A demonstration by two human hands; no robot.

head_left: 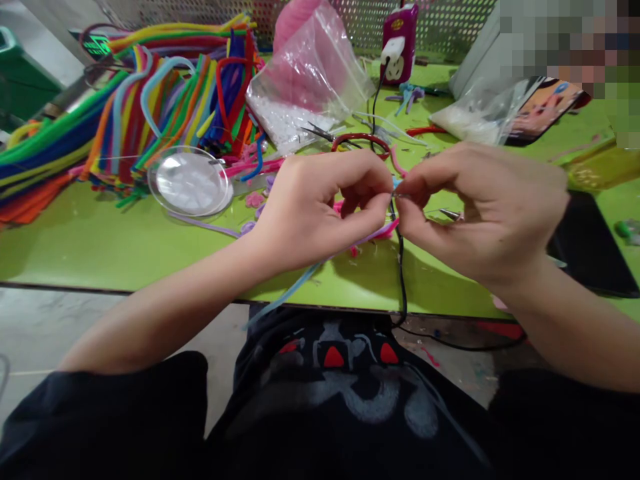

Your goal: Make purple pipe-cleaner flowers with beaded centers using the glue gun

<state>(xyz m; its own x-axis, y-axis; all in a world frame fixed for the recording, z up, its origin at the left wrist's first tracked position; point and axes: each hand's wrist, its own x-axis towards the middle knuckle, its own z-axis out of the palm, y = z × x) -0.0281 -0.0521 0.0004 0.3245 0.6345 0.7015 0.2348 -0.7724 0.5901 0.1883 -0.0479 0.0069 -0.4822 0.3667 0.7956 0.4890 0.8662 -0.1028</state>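
The left forearm [175,307] slants up from the lower left, the right forearm [575,327] from the lower right, both bare. The left hand [320,207] and right hand [490,207] meet ahead of the chest, backs turned upward, fingers curled; each thumb presses towards its index finger in a tight pinch, the two sets of fingertips [406,181] nearly touching

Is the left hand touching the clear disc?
Apart. The head view shows green tabletop and a pink flower in the gap between the left hand and the clear disc.
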